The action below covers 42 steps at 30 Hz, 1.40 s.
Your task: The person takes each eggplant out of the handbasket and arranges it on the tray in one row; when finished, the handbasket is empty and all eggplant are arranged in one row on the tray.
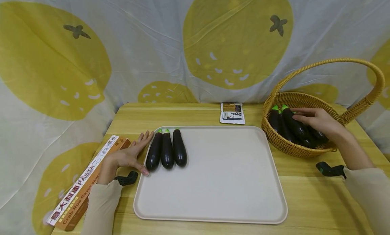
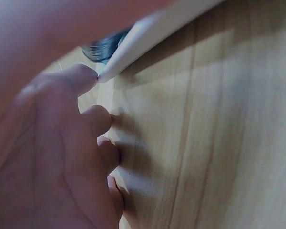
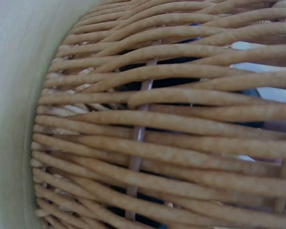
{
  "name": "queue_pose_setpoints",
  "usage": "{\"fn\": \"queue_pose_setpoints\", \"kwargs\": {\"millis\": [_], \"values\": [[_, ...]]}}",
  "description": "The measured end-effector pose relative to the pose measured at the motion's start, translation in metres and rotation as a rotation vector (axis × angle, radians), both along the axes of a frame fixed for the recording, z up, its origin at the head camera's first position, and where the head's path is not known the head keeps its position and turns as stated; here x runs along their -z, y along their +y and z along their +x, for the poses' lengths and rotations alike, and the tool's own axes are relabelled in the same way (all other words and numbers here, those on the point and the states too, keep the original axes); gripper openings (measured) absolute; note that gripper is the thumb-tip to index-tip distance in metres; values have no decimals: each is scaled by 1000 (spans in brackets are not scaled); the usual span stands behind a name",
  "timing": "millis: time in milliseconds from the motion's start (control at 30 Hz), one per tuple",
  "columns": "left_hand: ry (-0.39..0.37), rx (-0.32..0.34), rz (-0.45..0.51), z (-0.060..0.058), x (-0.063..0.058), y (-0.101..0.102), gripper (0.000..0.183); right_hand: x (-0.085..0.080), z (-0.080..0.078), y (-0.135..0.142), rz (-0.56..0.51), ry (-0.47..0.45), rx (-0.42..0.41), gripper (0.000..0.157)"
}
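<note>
Three dark purple eggplants (image 1: 167,149) lie side by side at the upper left of a pale tray (image 1: 225,181), green stems pointing away. My left hand (image 1: 129,155) has its fingers spread beside them, with the thumb on the tray's left edge. In the left wrist view its fingertips (image 2: 98,119) touch the wooden table and the tray rim. At the right, my right hand (image 1: 320,121) reaches into a wicker basket (image 1: 280,142), its fingers against an eggplant (image 1: 294,124) among several others. Whether it grips that eggplant is hidden; only basket weave (image 3: 181,124) fills the right wrist view.
A long pasta box (image 1: 88,181) lies slanting under my left forearm. Behind the tray is a small white packet (image 1: 232,113). The basket's tall handle (image 1: 329,61) arches above my right hand. A fruit-print cloth (image 1: 164,52) hangs behind the wooden table (image 1: 170,113).
</note>
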State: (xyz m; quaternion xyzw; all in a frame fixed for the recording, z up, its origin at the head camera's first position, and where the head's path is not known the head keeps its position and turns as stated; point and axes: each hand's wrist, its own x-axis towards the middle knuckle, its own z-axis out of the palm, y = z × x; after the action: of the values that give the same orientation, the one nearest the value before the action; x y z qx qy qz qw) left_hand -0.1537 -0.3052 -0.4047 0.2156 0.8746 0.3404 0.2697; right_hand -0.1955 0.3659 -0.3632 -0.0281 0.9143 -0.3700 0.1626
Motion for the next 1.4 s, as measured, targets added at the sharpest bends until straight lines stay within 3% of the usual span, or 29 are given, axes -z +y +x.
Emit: {"fn": "queue_pose_setpoints", "kwargs": {"millis": [100, 367, 700, 1400], "values": [[1, -1, 2, 0, 0, 0, 148, -1, -2, -2, -24, -23, 2, 67], [-32, -21, 22, 1, 0, -1, 149, -3, -5, -10, 39, -2, -36, 72], [-39, -14, 20, 0, 1, -2, 148, -3, -9, -10, -36, -46, -17, 73], [-45, -22, 19, 1, 0, 0, 148, -4, -14, -5, -18, -42, -42, 67]]}}
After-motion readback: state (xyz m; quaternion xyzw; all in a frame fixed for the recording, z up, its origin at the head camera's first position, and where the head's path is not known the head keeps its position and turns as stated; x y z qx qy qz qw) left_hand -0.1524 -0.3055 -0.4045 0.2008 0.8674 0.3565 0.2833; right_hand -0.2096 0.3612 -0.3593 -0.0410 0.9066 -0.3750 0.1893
